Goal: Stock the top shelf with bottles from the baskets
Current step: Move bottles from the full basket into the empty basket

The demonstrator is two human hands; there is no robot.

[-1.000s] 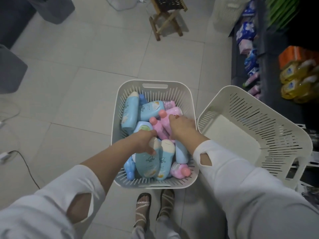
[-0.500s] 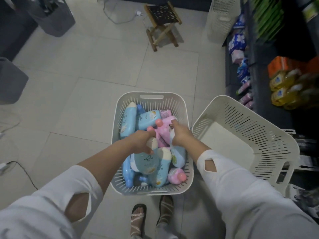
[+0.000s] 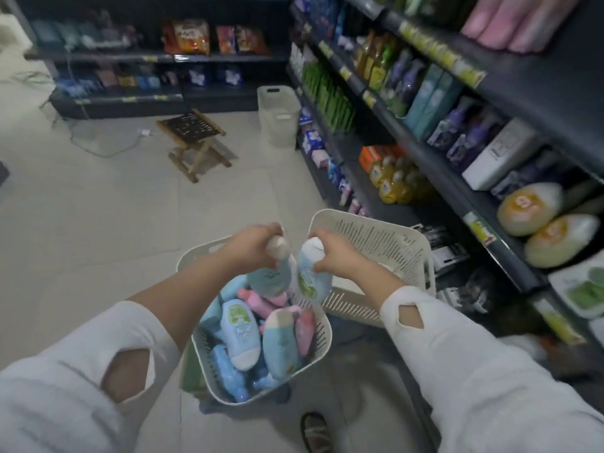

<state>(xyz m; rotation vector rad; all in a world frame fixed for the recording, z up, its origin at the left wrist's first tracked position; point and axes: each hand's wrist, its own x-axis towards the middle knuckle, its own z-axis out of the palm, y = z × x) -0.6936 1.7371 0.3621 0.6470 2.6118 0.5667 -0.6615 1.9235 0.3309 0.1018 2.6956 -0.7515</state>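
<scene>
Near basket [image 3: 322,341]: cream, slotted walls. Inside it, pale blue bottles [image 3: 240,331] with white caps and green label patches; pink bottles [image 3: 305,331] among them. Far basket [image 3: 376,237]: same cream (slots alike). Sleeves [image 3: 474,371] white. Shelving [image 3: 457,197] near-black, yellow bottles [image 3: 389,181] on it. Floor [image 3: 98,223] pale grey tiles.

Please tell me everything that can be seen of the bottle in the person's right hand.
The bottle is pale blue, seemingly plastic, with a rounded white cap and a green and white label low on its body; the print is too blurred to read. It hangs roughly upright, cap up, above the basket of bottles. The right hand grips it near the cap. It is close beside the other bottle, which the left hand holds; whether they touch cannot be told.
</scene>
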